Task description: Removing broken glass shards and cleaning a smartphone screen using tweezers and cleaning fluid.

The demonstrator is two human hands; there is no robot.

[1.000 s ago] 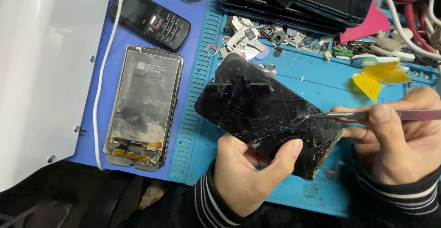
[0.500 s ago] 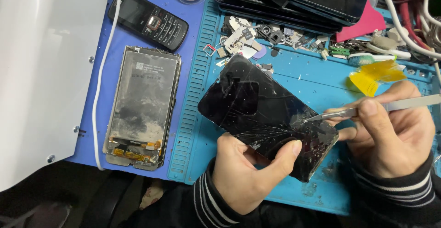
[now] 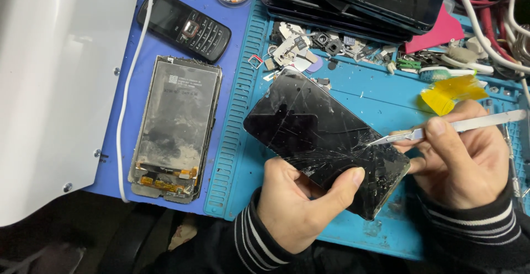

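A black smartphone with a badly cracked screen lies tilted over the blue work mat. My left hand grips its near edge, thumb pressed on the glass. In my right hand is a thin metal blade tool, its tip touching the cracked glass near the phone's right edge.
To the left lie an opened phone back with battery and a small black keypad phone. A stack of dark screens sits at the back, with loose small parts, yellow tape, cables and a white panel.
The phone has turned slightly and my right hand has shifted, keeping the blade tip at the glass near the right edge.
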